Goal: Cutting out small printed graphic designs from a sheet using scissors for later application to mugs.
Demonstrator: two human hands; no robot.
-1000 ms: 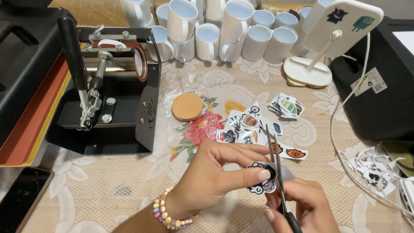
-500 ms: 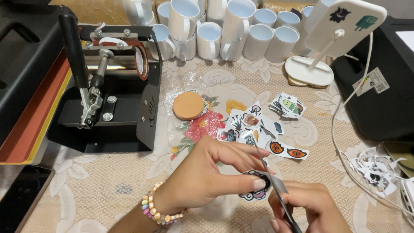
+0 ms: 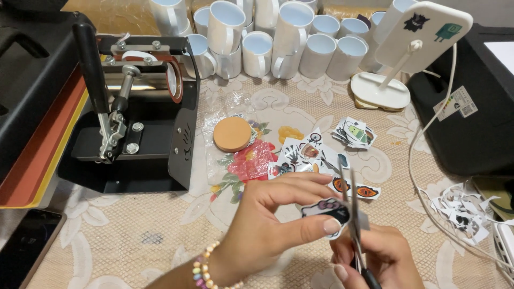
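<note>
My left hand [image 3: 267,225], with a bead bracelet on the wrist, pinches a small printed paper cutout [image 3: 327,210] with a black shape and a pink bow. My right hand [image 3: 377,257] grips scissors [image 3: 350,208] whose blades point up and away, right beside the cutout's edge. Both hands are low in the middle of the view, over the lace tablecloth [image 3: 134,235].
Cut stickers [image 3: 321,155] lie spread past the hands, a round cork coaster [image 3: 232,134] to their left. A black mug press [image 3: 134,112] stands at left, several white mugs [image 3: 278,37] at the back. Paper scraps [image 3: 460,208] and a white cable [image 3: 423,155] lie at right.
The cutout has turned in my left fingers and the scissors have come upright beside it. Both hands shifted slightly on the cloth.
</note>
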